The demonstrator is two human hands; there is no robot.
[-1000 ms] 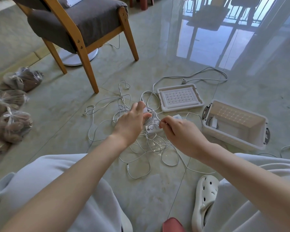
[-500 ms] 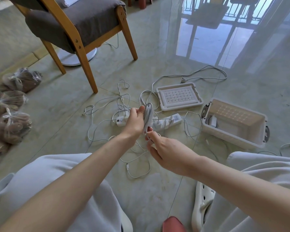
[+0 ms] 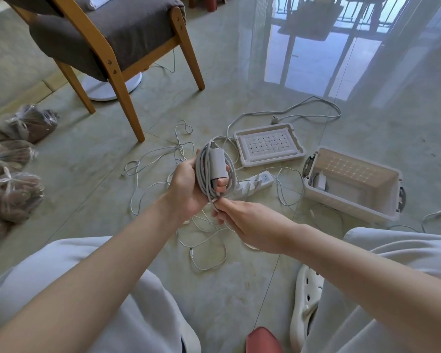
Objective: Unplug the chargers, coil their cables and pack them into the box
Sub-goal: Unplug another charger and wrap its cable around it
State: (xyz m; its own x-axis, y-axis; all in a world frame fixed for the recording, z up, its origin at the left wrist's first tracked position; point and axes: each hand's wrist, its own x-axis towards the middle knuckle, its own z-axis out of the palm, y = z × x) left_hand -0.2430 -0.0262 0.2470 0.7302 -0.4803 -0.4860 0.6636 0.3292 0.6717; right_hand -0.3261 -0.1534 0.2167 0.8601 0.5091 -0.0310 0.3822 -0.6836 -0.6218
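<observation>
Charger (image 3: 216, 164), one, in left hand (image 3: 186, 186)

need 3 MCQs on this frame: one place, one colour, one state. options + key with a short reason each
1. Where does the lid of the box lie?
A. Shut on the box
B. On the floor, beside the box
C. Standing inside the box

2. What colour is the charger held in the left hand?
A. Black
B. Red
C. Light grey

3. What state is the cable in the left hand in?
A. Wound in loops alongside the charger
B. Lying straight along the floor
C. Hanging down in one straight length

Key:
1 B: the lid lies flat on the floor, apart from the open box.
2 C: the charger body shows pale grey against the fingers.
3 A: several loops run through the left hand's grip, and the right hand pinches a strand at their lower end.
</observation>
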